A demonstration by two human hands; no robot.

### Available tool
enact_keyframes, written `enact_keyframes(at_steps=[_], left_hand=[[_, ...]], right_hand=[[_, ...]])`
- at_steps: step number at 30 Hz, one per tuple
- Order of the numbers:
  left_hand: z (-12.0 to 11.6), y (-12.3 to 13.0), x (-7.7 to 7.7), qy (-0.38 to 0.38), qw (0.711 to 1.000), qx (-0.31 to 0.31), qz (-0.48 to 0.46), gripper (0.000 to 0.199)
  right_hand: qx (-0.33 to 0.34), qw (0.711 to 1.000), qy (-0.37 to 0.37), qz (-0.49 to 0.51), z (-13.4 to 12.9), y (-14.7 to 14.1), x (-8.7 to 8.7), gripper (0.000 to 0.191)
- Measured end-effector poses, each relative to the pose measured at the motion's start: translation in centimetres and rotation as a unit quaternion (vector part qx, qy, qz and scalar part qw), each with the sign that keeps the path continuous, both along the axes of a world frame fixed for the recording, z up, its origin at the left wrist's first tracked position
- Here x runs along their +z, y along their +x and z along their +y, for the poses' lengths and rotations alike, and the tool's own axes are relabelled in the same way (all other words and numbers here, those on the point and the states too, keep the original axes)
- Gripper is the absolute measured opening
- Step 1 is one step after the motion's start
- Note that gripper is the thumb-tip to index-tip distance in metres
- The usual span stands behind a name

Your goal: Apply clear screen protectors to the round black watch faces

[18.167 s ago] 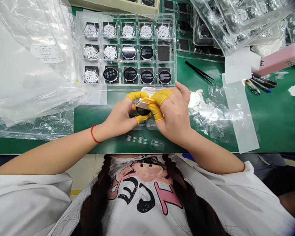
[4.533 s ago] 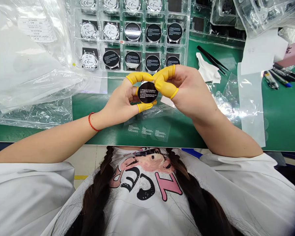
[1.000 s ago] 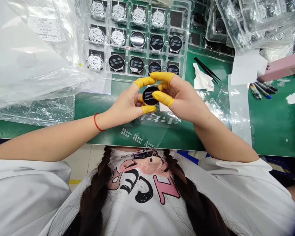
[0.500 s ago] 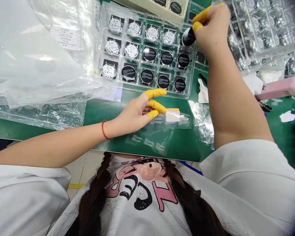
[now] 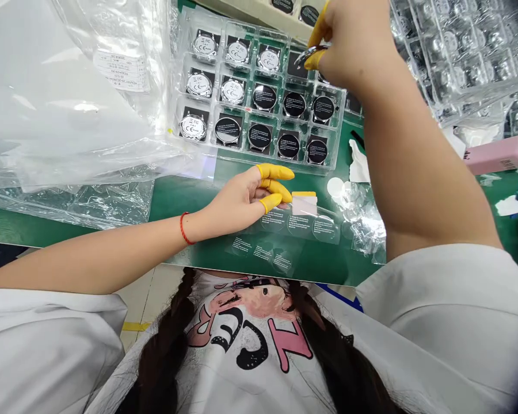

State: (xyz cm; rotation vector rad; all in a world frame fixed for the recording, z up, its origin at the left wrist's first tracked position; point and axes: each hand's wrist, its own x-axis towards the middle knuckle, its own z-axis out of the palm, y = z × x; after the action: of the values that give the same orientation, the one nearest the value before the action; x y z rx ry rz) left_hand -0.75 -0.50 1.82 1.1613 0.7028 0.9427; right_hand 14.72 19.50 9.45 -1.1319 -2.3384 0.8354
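My right hand [image 5: 345, 40], with yellow finger cots, pinches a round silver watch head [image 5: 308, 56], tilted on edge over the tray's top row. Beneath it, a compartment shows its bare black insert [image 5: 296, 65]. Several watch heads lie in the clear plastic tray [image 5: 252, 150]: some show silver backs [image 5: 206, 45], others black discs with white print [image 5: 259, 137]. Low in front of the tray, my left hand [image 5: 254, 195], also in yellow finger cots, has its fingers curled at a strip of clear round stickers [image 5: 326, 228]. The exact grip is partly hidden.
A white and yellow paper tab [image 5: 304, 203] lies by the strip. More clear film [image 5: 263, 253] lies nearer the table edge. Plastic bags [image 5: 69, 115] cover the left. Stacked clear trays [image 5: 453, 52], a pink bottle [image 5: 498, 155] and crumpled film [image 5: 366, 224] are at right.
My right hand has moved left from the top-right compartment and lifted the watch head from the compartment beside it. The sticker strip at my left hand has swung slightly lower.
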Motion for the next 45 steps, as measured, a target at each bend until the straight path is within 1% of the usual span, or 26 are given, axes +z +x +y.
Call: enact_keyframes(at_steps=[2,4,6,8,11,14,16,17,19,21,23,25,26,27,29,30,31,32,33,34,37,38,40,42,43,45], left_hand=[[0.1,0.0,0.3,-0.031,0.999,0.001,-0.022,0.035],[0.2,0.1,0.3,-0.056,0.997,0.002,-0.057,0.047],[0.2,0.2,0.1,-0.059,0.995,-0.012,-0.074,0.058],[0.2,0.5,-0.3,-0.028,0.998,-0.033,-0.053,0.062],[0.2,0.9,-0.9,0.044,0.999,-0.03,0.003,0.062],[0.1,1.1,-1.3,0.087,0.995,-0.028,0.035,0.077],[0.2,1.0,-1.6,0.108,0.992,-0.037,0.055,0.089],[0.2,0.9,-1.7,0.122,0.989,-0.041,0.068,0.09],[0.2,0.8,-2.0,0.15,0.984,-0.042,0.091,0.083],[0.2,0.8,-2.2,0.177,0.978,-0.034,0.107,0.07],[0.2,0.7,-2.4,0.194,0.973,-0.017,0.12,0.063],[0.2,0.7,-2.5,0.202,0.971,-0.001,0.129,0.061],[0.2,0.6,-2.5,0.203,0.97,-0.001,0.131,0.061],[0.2,0.5,-2.5,0.201,0.971,-0.005,0.131,0.062],[0.1,0.4,-2.4,0.195,0.972,-0.021,0.13,0.063],[0.0,0.4,-2.3,0.191,0.973,-0.029,0.128,0.063],[-0.1,0.4,-2.3,0.186,0.974,-0.035,0.127,0.063],[-0.2,0.4,-2.3,0.181,0.975,-0.038,0.125,0.062],[-0.3,0.5,-2.3,0.175,0.976,-0.042,0.123,0.061],[-0.4,0.5,-2.3,0.171,0.977,-0.045,0.122,0.061],[-0.5,0.6,-2.1,0.16,0.979,-0.048,0.119,0.062],[-0.4,0.7,-2.0,0.155,0.98,-0.046,0.117,0.062],[-0.3,0.7,-1.6,0.137,0.983,-0.039,0.112,0.059],[-0.2,0.7,-1.2,0.115,0.987,-0.031,0.107,0.056],[-0.2,0.7,-1.0,0.103,0.989,-0.025,0.106,0.055],[-0.2,0.8,-0.7,0.086,0.991,-0.008,0.106,0.054]], right_hand=[[0.021,1.0,0.008,0.009,-4.3,0.5,0.4,0.023],[0.047,0.999,0.013,0.009,-8.8,1.6,0.4,0.019],[0.076,0.997,0.018,0.005,-12.7,3.2,0.1,0.014],[0.09,0.996,0.023,0.012,-15.3,4.7,-0.6,0.008],[0.057,0.997,-0.01,0.053,-17.1,5.9,-1.7,0.012],[0.018,0.996,-0.05,0.072,-17.5,6.0,-2.7,0.012],[0.009,0.997,-0.046,0.063,-17.6,5.6,-3.2,0.017],[0.005,0.998,-0.038,0.055,-17.8,5.4,-3.4,0.018],[-0.008,0.999,-0.008,0.043,-18.2,4.9,-3.7,0.016],[-0.028,0.998,0.045,0.036,-18.9,4.5,-3.8,0.009],[-0.019,0.994,0.099,0.031,-19.6,4.5,-3.7,0.007],[-0.005,0.993,0.114,0.028,-20.1,5.3,-3.5,0.007],[-0.019,0.994,0.108,0.028,-20.2,6.0,-3.4,0.006],[-0.057,0.993,0.099,0.027,-20.1,7.0,-3.4,0.004],[-0.184,0.981,0.067,0.0,-19.6,9.5,-3.7,0.009],[-0.244,0.968,0.042,-0.036,-19.2,10.7,-4.0,0.014],[-0.284,0.955,0.013,-0.086,-18.7,11.8,-4.3,0.018],[-0.306,0.942,-0.011,-0.138,-18.1,12.8,-4.6,0.021],[-0.314,0.932,-0.02,-0.18,-17.4,13.6,-5.0,0.023],[-0.317,0.926,-0.01,-0.205,-16.7,14.2,-5.3,0.023],[-0.348,0.913,0.075,-0.201,-13.9,15.4,-6.2,0.027],[-0.363,0.907,0.081,-0.2,-12.9,15.7,-6.4,0.027],[-0.382,0.898,0.052,-0.212,-11.4,15.8,-6.6,0.018],[-0.378,0.905,0.034,-0.194,-11.2,15.2,-6.0,0.013],[-0.367,0.915,0.047,-0.163,-11.9,14.5,-5.5,0.012],[-0.304,0.943,0.116,-0.073,-14.2,12.1,-4.2,0.008]])
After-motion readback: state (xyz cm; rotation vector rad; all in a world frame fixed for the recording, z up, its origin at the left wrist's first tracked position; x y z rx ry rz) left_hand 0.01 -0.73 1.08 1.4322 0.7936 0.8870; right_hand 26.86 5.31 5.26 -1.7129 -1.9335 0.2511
